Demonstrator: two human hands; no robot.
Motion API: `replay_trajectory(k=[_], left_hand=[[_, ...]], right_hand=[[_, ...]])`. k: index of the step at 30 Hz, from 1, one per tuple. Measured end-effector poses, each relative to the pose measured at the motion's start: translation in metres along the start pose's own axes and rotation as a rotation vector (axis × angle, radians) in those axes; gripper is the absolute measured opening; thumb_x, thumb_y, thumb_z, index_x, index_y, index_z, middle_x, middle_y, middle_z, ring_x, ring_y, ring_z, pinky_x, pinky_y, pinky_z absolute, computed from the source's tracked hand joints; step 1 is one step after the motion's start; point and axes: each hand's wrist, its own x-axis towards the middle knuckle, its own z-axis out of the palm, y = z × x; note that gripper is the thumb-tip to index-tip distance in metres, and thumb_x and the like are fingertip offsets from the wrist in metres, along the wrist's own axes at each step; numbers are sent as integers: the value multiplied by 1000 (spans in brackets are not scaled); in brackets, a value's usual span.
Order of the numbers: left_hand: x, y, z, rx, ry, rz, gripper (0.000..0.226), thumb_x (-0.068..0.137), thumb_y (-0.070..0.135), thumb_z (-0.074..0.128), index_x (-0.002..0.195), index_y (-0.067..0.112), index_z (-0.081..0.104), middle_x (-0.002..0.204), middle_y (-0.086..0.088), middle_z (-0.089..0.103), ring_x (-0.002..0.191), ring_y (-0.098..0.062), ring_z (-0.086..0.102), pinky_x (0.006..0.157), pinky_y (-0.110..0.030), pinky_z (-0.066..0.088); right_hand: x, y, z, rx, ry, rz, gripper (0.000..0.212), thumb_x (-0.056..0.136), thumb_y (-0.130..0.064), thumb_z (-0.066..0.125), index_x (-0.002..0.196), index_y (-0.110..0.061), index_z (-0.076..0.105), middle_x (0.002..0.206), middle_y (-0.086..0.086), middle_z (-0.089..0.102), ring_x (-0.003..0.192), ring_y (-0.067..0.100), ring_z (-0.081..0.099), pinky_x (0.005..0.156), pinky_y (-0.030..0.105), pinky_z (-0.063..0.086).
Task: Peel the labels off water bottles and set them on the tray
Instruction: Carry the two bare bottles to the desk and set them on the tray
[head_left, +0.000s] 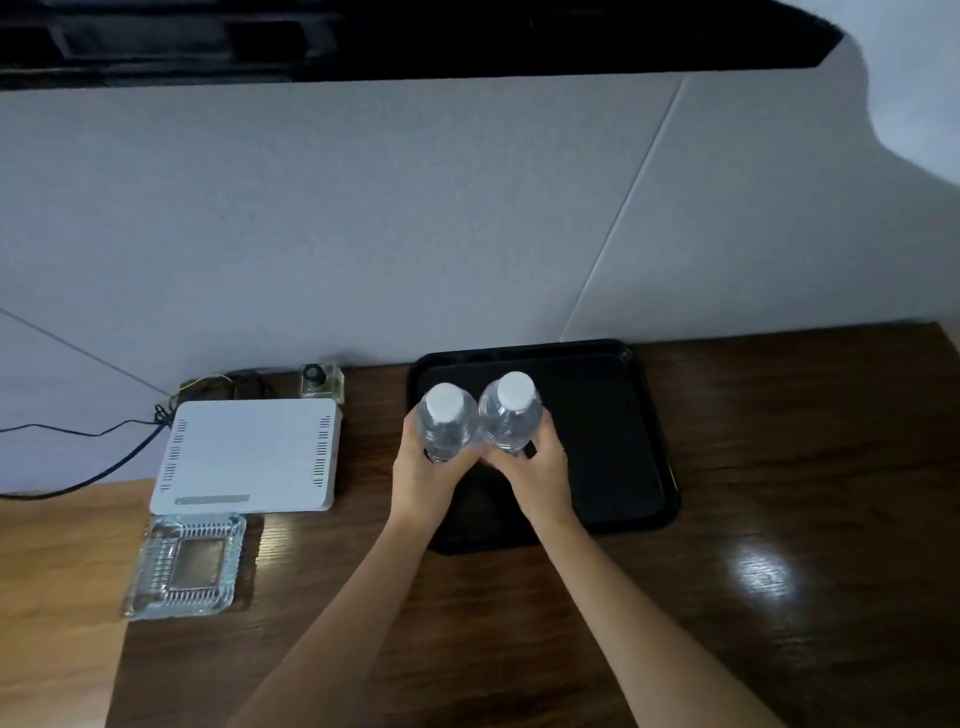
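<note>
Two clear water bottles with white caps stand upright side by side over the left part of a black tray (623, 441). No label shows on either one. My left hand (423, 480) wraps the lower body of the left bottle (445, 423). My right hand (535, 475) grips the lower body of the right bottle (511, 413). The two bottles touch each other. Their bases are hidden behind my fingers, so I cannot tell whether they rest on the tray.
A dark wooden table (779, 519) carries the tray against a pale wall. To the left lie a white router (249, 454) with black cables, a small glass jar (322, 382), and a clear glass ashtray (187, 564).
</note>
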Motion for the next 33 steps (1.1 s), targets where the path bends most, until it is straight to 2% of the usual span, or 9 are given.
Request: replay_trajectory(k=[5, 8, 11, 16, 22, 25, 27, 30, 33], left_hand=[[44, 16, 1, 14, 9, 41, 71, 69, 19, 82, 130, 19, 46, 113, 7, 61, 99, -1, 59, 73, -5, 44], [64, 21, 2, 19, 39, 13, 71, 66, 19, 83, 128, 20, 48, 116, 5, 64, 103, -9, 61, 81, -17, 46], [77, 23, 1, 45, 37, 9, 77, 62, 24, 85, 129, 20, 47, 119, 2, 64, 109, -15, 61, 95, -34, 49], [80, 27, 1, 52, 28, 15, 75, 65, 21, 84, 130, 20, 46, 119, 2, 64, 108, -14, 61, 96, -36, 48], [72, 34, -1, 67, -32, 14, 60, 71, 4, 78, 119, 22, 47, 97, 19, 64, 79, 13, 58, 70, -6, 45], [54, 40, -7, 86, -66, 5, 84, 74, 15, 79, 139, 23, 28, 113, 23, 52, 91, 17, 48, 75, -6, 36], [35, 44, -14, 136, -109, 3, 88, 77, 19, 76, 146, 23, 21, 124, 20, 46, 107, 10, 44, 83, -5, 31], [4, 51, -25, 210, -167, -20, 89, 81, 19, 73, 149, 21, 16, 144, 4, 38, 134, -6, 30, 106, -21, 28], [-30, 61, -34, 279, -182, -47, 84, 82, 25, 71, 149, 21, 19, 151, -4, 34, 141, -19, 30, 114, -42, 31]], right_hand=[[47, -17, 2, -66, -32, -37, 66, 70, -14, 82, 126, -30, 49, 105, -23, 60, 93, -23, 53, 75, -1, 40], [64, -21, 9, -66, -11, -28, 67, 69, -19, 84, 126, -29, 50, 101, -24, 60, 91, -22, 53, 72, -1, 39], [74, -26, 12, -72, -12, -19, 71, 66, -24, 85, 127, -28, 50, 100, -25, 60, 94, -16, 54, 76, 4, 40], [80, -26, 13, -99, -13, 1, 70, 68, -26, 84, 127, -30, 48, 99, -26, 58, 91, -15, 53, 77, 10, 39], [67, -36, 18, -95, -38, 26, 85, 60, -31, 86, 129, -39, 37, 121, -11, 59, 112, 8, 58, 95, 39, 51], [50, -42, 12, -70, -25, 60, 92, 67, -21, 85, 141, -26, 30, 124, -20, 49, 109, -16, 47, 88, 4, 41], [34, -48, 5, -100, -24, 69, 91, 73, -16, 80, 146, -19, 26, 123, -20, 43, 107, -17, 40, 78, -7, 31], [2, -65, -3, -164, -32, 90, 89, 76, -15, 78, 147, -18, 24, 144, -3, 41, 123, -2, 33, 97, 12, 27], [-33, -87, -15, -212, -45, 111, 86, 78, -20, 77, 147, -20, 25, 149, 2, 37, 133, 7, 34, 102, 22, 29]])
